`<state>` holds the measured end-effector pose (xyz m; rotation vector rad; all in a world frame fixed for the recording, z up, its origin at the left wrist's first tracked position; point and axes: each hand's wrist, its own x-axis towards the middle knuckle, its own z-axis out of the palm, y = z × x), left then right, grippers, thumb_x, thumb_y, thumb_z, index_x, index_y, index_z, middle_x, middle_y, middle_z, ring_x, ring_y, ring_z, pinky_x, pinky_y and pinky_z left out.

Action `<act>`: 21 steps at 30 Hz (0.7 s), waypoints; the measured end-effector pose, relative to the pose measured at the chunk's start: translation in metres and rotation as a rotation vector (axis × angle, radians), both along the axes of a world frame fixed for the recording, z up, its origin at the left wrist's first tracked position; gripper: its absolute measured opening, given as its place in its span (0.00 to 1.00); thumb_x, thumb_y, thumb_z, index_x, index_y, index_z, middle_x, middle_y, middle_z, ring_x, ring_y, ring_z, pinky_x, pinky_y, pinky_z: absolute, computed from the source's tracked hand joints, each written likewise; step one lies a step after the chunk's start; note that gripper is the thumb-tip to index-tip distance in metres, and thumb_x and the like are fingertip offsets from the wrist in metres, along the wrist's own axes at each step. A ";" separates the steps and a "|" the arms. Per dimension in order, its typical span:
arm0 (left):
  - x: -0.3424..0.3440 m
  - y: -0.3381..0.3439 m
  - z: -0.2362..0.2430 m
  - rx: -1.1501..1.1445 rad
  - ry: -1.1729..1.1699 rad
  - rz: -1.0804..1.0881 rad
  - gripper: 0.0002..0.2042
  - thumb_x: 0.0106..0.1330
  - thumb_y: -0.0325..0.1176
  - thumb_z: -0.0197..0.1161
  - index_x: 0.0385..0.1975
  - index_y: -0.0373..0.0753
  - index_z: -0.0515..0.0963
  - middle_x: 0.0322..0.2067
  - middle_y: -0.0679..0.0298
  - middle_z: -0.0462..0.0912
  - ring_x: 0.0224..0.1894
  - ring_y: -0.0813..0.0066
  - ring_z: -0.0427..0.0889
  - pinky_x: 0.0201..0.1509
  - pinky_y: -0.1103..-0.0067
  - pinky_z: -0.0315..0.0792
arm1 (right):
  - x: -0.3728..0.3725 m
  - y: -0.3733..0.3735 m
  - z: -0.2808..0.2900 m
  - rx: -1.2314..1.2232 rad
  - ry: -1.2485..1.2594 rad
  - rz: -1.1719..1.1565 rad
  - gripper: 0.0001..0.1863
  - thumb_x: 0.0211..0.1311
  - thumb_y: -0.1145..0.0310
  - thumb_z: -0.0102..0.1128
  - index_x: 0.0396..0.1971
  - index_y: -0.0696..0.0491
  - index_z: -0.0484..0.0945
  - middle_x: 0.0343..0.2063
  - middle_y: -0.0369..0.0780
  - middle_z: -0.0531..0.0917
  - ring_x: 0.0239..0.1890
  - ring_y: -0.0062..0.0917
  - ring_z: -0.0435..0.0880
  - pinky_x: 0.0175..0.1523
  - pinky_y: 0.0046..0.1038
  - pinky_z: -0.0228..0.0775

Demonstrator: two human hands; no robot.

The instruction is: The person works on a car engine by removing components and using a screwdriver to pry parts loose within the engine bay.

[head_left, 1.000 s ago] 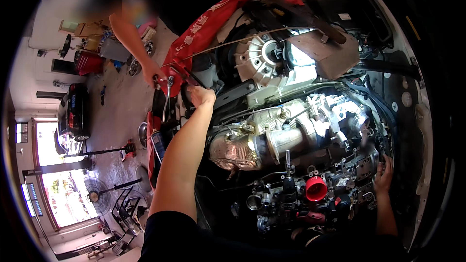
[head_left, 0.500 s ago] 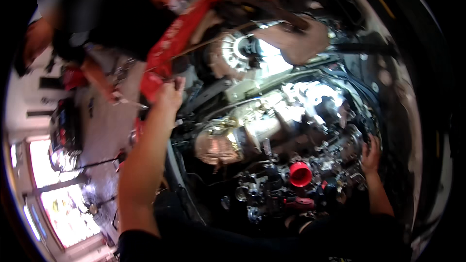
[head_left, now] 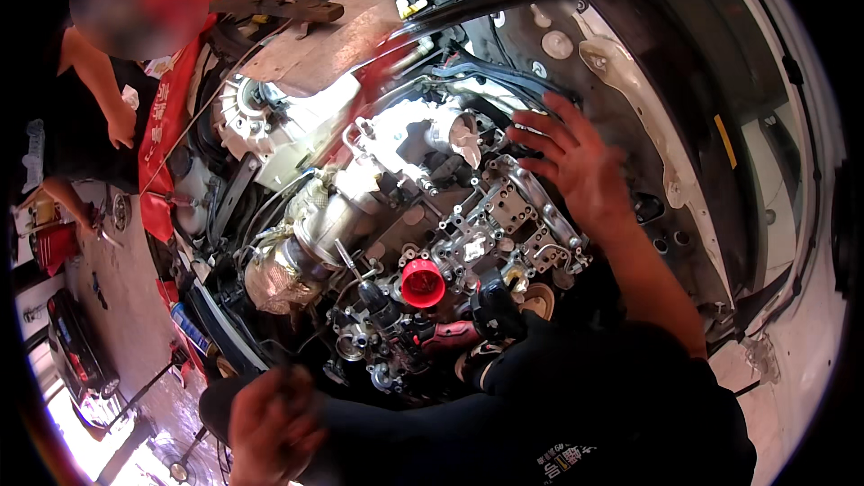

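Note:
My right hand is raised with spread fingers at the right of the engine assembly, near some dark hoses. My left hand is low at the lower left, blurred, its fingers curled round something dark that I cannot make out. A red cup-shaped part stands on the metalwork. Below it lies a red and black power tool. A silver pipe with crinkled heat shielding is left of them, and a cast housing is behind, beside a brown board.
A co-worker stands beyond the red fender cover at upper left, one hand low near a silver tool. A dark beam crosses the bay's back. The bodywork edge runs down the right. A parked car is on the left.
My view has swung round. My left hand has come back from the far fender to the lower left. My right hand has lifted off the engine's right side, fingers spread. The co-worker has shifted.

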<state>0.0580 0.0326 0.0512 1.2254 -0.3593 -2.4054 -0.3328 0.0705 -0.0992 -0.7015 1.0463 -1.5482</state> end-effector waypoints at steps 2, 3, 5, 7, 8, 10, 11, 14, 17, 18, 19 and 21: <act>-0.045 -0.010 -0.045 0.109 0.103 -0.278 0.20 0.73 0.38 0.58 0.55 0.28 0.69 0.28 0.71 0.65 0.28 0.82 0.66 0.34 0.81 0.66 | -0.004 -0.006 0.040 -0.069 -0.271 0.065 0.42 0.64 0.33 0.51 0.66 0.52 0.61 0.61 0.49 0.70 0.60 0.39 0.72 0.62 0.40 0.65; -0.066 -0.009 -0.064 0.026 0.085 -0.378 0.19 0.74 0.37 0.57 0.56 0.28 0.70 0.29 0.70 0.69 0.31 0.80 0.70 0.37 0.80 0.68 | -0.004 -0.011 0.052 -0.014 -0.322 -0.014 0.44 0.66 0.33 0.48 0.66 0.55 0.59 0.60 0.50 0.71 0.62 0.40 0.71 0.62 0.39 0.65; -0.110 -0.022 -0.102 -0.267 0.022 -0.667 0.15 0.73 0.40 0.59 0.50 0.34 0.72 0.30 0.70 0.71 0.33 0.81 0.70 0.38 0.79 0.66 | -0.012 -0.015 0.066 0.066 -0.340 -0.108 0.45 0.67 0.33 0.44 0.67 0.58 0.58 0.60 0.51 0.71 0.63 0.40 0.71 0.63 0.38 0.65; -0.131 -0.027 -0.134 -0.355 0.097 -0.742 0.13 0.75 0.33 0.53 0.54 0.32 0.71 0.33 0.66 0.76 0.39 0.79 0.76 0.47 0.78 0.72 | -0.017 -0.032 0.058 0.186 -0.223 -0.301 0.41 0.69 0.36 0.45 0.62 0.61 0.62 0.57 0.50 0.73 0.59 0.39 0.74 0.61 0.39 0.65; -0.145 -0.034 -0.139 -0.375 0.063 -0.868 0.12 0.76 0.29 0.51 0.54 0.33 0.71 0.33 0.66 0.77 0.40 0.78 0.77 0.47 0.78 0.73 | -0.030 -0.036 0.052 0.211 -0.313 -0.316 0.32 0.71 0.44 0.48 0.57 0.58 0.66 0.53 0.47 0.75 0.52 0.38 0.76 0.62 0.41 0.65; -0.157 -0.041 -0.157 -0.501 0.113 -0.892 0.11 0.75 0.27 0.51 0.52 0.32 0.73 0.35 0.65 0.78 0.41 0.78 0.78 0.50 0.76 0.75 | -0.068 -0.036 0.026 0.113 -0.403 -0.151 0.28 0.72 0.47 0.47 0.55 0.58 0.68 0.52 0.47 0.76 0.52 0.38 0.76 0.61 0.41 0.66; -0.162 -0.048 -0.169 -0.610 0.118 -0.928 0.10 0.75 0.26 0.52 0.51 0.32 0.74 0.36 0.65 0.79 0.41 0.79 0.78 0.51 0.77 0.75 | -0.079 -0.034 0.020 0.007 -0.484 0.014 0.25 0.74 0.50 0.45 0.54 0.57 0.70 0.51 0.46 0.77 0.51 0.37 0.77 0.60 0.41 0.66; -0.156 -0.056 -0.205 -0.766 0.129 -0.807 0.10 0.72 0.22 0.53 0.49 0.32 0.76 0.41 0.65 0.78 0.47 0.78 0.76 0.55 0.79 0.70 | -0.043 -0.029 0.043 -0.150 -0.370 0.045 0.24 0.74 0.53 0.42 0.58 0.57 0.69 0.50 0.46 0.79 0.49 0.36 0.79 0.56 0.40 0.69; -0.163 -0.053 -0.225 -0.958 0.065 -0.894 0.08 0.69 0.22 0.56 0.45 0.34 0.78 0.41 0.62 0.80 0.45 0.71 0.80 0.51 0.75 0.73 | -0.007 -0.023 0.068 -0.266 0.062 0.282 0.26 0.72 0.49 0.45 0.56 0.55 0.72 0.44 0.41 0.77 0.44 0.32 0.78 0.57 0.43 0.68; -0.166 -0.052 -0.225 -1.046 0.041 -0.899 0.09 0.65 0.19 0.57 0.43 0.35 0.77 0.39 0.58 0.78 0.45 0.62 0.80 0.50 0.71 0.73 | 0.007 -0.016 0.076 -0.217 0.196 0.362 0.28 0.70 0.46 0.48 0.55 0.56 0.73 0.43 0.41 0.77 0.44 0.32 0.78 0.56 0.41 0.68; -0.161 -0.046 -0.239 -1.049 0.025 -0.897 0.09 0.65 0.19 0.57 0.43 0.35 0.77 0.39 0.58 0.78 0.45 0.62 0.80 0.50 0.71 0.73 | 0.026 -0.013 0.087 -0.196 0.326 0.456 0.31 0.68 0.43 0.51 0.53 0.57 0.75 0.43 0.42 0.77 0.43 0.32 0.77 0.55 0.40 0.69; -0.155 -0.043 -0.257 -1.180 0.023 -0.887 0.11 0.59 0.17 0.55 0.41 0.34 0.76 0.41 0.55 0.78 0.47 0.56 0.78 0.52 0.69 0.72 | 0.054 -0.008 0.080 -0.320 0.550 0.608 0.26 0.64 0.50 0.56 0.52 0.57 0.74 0.43 0.42 0.77 0.44 0.34 0.77 0.54 0.39 0.69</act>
